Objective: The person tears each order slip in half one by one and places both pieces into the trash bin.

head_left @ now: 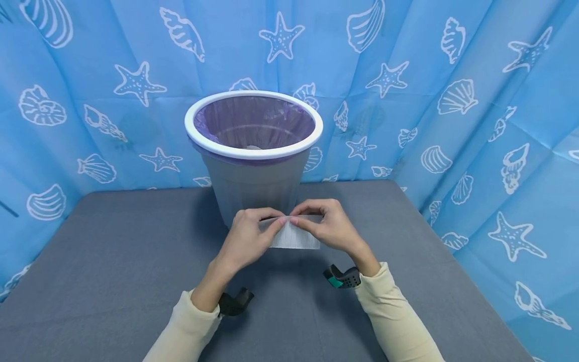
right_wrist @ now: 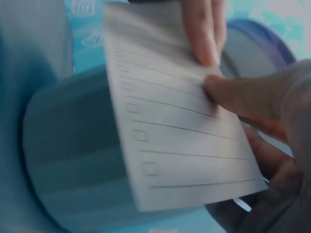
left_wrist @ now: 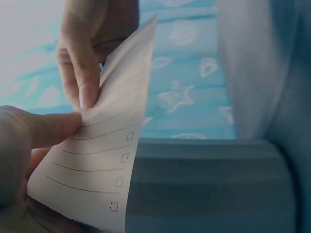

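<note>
A white sheet of checklist paper (head_left: 296, 237) with printed lines and small boxes hangs between both hands in front of the bin. My left hand (head_left: 250, 236) pinches its top edge between thumb and fingers. Close beside it, my right hand (head_left: 329, 225) pinches the same edge, the two thumb tips almost touching. In the left wrist view, the paper (left_wrist: 97, 155) looks slightly bowed, its lined side towards the thumbs. The right wrist view shows the paper (right_wrist: 180, 131) in one piece where visible. Fingers behind the sheet are partly hidden.
A grey bin (head_left: 253, 186) with a white rim and a purple liner (head_left: 253, 118) stands just beyond the hands. Something pale lies inside it. Grey cloth (head_left: 135, 266) covers the table. A blue curtain (head_left: 389, 50) with shell and starfish prints hangs behind and at the right.
</note>
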Tool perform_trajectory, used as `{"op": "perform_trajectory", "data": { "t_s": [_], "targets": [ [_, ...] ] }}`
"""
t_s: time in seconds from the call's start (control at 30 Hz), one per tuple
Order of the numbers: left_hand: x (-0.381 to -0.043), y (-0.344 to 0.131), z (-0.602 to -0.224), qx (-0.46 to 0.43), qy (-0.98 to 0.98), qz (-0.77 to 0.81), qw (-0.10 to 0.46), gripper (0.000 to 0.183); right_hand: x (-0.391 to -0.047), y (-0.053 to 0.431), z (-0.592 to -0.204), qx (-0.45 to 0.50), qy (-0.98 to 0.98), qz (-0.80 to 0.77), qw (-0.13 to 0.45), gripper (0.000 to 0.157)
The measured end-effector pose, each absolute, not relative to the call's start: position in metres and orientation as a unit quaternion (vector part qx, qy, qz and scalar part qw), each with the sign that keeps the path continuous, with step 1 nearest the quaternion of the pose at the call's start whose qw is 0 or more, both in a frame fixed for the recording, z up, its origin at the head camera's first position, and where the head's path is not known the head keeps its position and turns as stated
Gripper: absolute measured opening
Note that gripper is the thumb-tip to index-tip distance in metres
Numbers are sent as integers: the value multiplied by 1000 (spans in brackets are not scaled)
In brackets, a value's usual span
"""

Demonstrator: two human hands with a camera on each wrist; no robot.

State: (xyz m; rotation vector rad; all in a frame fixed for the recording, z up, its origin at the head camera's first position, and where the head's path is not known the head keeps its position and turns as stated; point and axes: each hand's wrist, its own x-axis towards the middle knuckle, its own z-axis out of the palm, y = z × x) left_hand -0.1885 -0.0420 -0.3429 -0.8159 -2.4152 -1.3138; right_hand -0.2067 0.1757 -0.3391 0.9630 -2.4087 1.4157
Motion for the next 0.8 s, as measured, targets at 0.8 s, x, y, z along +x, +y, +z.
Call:
{"op": "perform_trajectory", "data": {
  "t_s": [0.8],
  "targets": [
    [-180, -79, -309, -273, -794, -512, 180, 12, -198, 129, -313, 345, -764, 517, 173, 6]
  ]
}}
